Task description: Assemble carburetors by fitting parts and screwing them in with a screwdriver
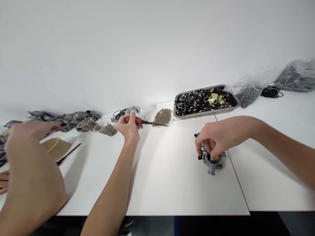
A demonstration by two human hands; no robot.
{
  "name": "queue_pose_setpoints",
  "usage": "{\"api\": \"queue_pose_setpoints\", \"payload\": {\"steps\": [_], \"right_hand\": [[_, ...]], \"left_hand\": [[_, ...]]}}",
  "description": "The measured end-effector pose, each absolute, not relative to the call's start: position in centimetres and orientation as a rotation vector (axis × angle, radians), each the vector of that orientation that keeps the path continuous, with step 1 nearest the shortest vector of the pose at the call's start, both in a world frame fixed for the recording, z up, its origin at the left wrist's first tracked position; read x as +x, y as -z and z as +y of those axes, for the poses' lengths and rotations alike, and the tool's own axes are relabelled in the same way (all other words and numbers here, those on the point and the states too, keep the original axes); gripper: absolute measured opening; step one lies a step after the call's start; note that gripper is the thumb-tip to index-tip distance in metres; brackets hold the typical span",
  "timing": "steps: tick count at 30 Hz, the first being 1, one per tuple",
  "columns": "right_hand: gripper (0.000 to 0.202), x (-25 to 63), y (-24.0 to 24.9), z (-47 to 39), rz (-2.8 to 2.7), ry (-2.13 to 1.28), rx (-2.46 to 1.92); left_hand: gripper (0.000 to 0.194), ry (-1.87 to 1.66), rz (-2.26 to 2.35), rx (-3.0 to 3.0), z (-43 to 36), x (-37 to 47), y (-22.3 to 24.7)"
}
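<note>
My left hand [129, 129] is closed round the red handle of a screwdriver [138, 120]. The dark shaft reaches right, its tip among small brass-coloured screws [162, 116] in a shallow white tray [169, 124]. On the table to the right stands a grey metal carburetor [211, 168] with black fittings. My right hand [213, 139] grips it from above, the fingers bent over its top and the thumb at the round bore. A yellowish piece [215, 160] shows inside the bore under the thumb. My fingers partly hide the carburetor.
Behind lies a metal tray [206, 114] of small black parts. Plastic bags [248, 95] and a black cable coil [272, 91] are at the back right. Two cups of small parts [107, 129] and grey castings [71, 119] stand left. Another person's hand [31, 144] reaches in there.
</note>
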State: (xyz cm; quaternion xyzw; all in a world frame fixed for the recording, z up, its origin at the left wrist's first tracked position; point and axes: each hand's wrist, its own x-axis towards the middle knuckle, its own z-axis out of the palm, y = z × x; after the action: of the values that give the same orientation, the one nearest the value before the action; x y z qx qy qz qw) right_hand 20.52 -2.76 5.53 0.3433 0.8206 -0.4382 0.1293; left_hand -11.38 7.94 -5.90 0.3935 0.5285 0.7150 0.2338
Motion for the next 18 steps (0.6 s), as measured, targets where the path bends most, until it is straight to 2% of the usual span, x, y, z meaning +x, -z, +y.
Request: {"api": "queue_pose_setpoints", "payload": {"steps": [4, 12, 18], "right_hand": [[0.022, 20.2, -5.2, -3.1, 2.418, 1.187, 0.981], [0.032, 20.1, -4.6, -2.7, 2.522, 1.038, 1.026], [0.029, 20.3, -4.4, -2.2, 2.483, 1.061, 1.066]], "left_hand": [[0.021, -1.966, 1.444, 1.075, 8.0, -11.4, 6.0], [0.021, -1.961, 1.427, 1.058, 8.0, -11.5, 5.9], [0.02, -1.952, 1.392, 1.015, 7.9, -11.6, 5.9]]}}
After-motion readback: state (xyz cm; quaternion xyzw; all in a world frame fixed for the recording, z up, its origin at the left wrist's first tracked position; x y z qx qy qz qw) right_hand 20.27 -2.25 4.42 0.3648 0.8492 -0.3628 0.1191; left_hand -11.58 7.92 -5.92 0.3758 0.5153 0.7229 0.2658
